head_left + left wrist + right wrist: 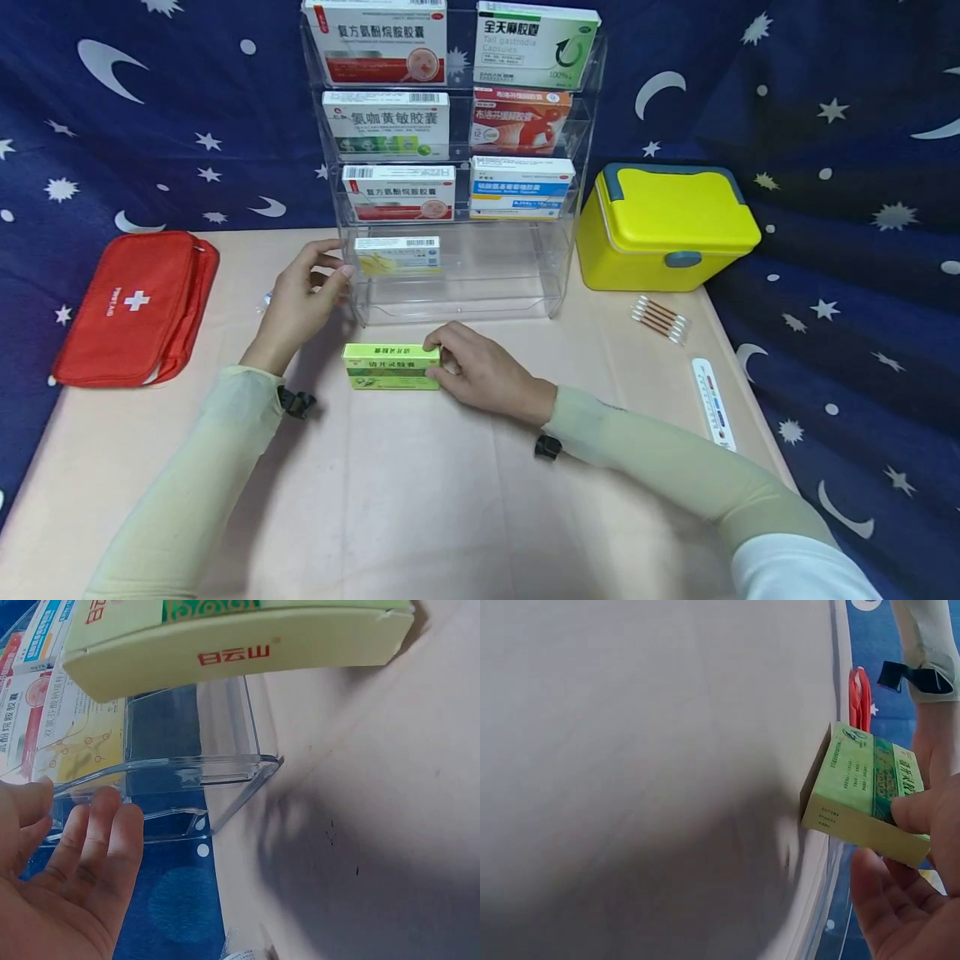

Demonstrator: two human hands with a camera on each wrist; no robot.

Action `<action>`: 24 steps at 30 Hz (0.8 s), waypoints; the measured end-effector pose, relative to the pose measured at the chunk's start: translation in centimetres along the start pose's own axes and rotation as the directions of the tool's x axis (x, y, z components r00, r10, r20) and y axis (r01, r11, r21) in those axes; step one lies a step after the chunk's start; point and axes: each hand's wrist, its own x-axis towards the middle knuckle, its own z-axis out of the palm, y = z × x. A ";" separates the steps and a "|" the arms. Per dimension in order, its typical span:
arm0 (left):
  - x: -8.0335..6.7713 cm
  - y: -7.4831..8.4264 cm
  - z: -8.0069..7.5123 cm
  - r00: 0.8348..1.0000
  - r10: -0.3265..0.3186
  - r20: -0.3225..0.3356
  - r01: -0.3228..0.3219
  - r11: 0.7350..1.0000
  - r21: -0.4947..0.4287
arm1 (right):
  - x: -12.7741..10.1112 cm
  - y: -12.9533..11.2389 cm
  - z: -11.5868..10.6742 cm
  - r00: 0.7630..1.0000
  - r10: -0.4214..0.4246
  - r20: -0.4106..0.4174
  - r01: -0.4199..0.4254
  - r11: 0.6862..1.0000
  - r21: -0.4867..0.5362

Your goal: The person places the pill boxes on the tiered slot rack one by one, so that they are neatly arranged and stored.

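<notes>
My right hand point(483, 371) pinches one end of a yellow-green medicine box point(392, 367) in front of the clear display rack point(457, 310). In the right wrist view the thumb point(915, 812) lies on the box's printed face, with fingers underneath. That box point(247, 656) also crosses the top of the left wrist view. My left hand point(300, 292) holds the rack's lower left side, fingers bent and thumb tip at the edge. On the bottom tier stands a white-and-yellow medicine box point(397, 256), to the left; the tiers above carry paired medicine boxes.
A red first-aid pouch point(135, 308) lies at the left. To the rack's right stands a yellow lidded box point(667, 225), with a pack of cotton swabs point(660, 319) and a white thermometer strip point(713, 404) nearer me. A starry blue cloth point(225, 108) hangs behind.
</notes>
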 end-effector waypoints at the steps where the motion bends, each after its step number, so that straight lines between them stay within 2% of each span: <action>1: 0.0 0.0 0.0 1.000 -0.002 0.000 0.002 1.000 0.003 | 0.0 0.0 0.0 1.000 0.002 -0.002 -0.002 1.000 0.011; 4: 0.0 0.2 0.0 1.000 -0.001 0.005 0.001 1.000 -0.003 | 0.2 0.2 -0.6 0.999 0.040 -0.006 -0.040 0.997 0.062; 7: 0.0 0.2 0.0 1.000 -0.005 0.006 0.005 1.000 -0.009 | 0.8 0.3 -2.4 0.996 0.091 -0.016 -0.089 0.988 0.123; 10: 0.0 0.2 -0.1 1.000 -0.013 -0.001 0.013 1.000 -0.010 | 1.7 0.4 -5.6 0.994 0.101 -0.048 -0.093 0.984 0.149; 14: -0.1 0.1 -0.1 1.000 -0.010 -0.006 0.009 1.000 -0.013 | 2.6 0.6 -11.1 0.985 0.092 -0.144 -0.073 0.988 0.136; 19: -0.1 0.1 0.0 1.000 -0.011 -0.003 0.011 1.000 -0.009 | 3.2 1.2 -17.2 0.962 0.083 -0.260 -0.075 0.996 0.039; 21: -0.1 0.1 0.0 1.000 -0.014 -0.003 0.014 1.000 -0.009 | 3.3 1.6 -18.8 0.957 0.087 -0.275 -0.099 0.995 -0.031; 24: -0.1 0.1 0.0 1.000 -0.010 -0.005 0.010 1.000 -0.018 | 3.6 2.3 -20.0 0.964 0.094 -0.249 -0.125 0.986 -0.109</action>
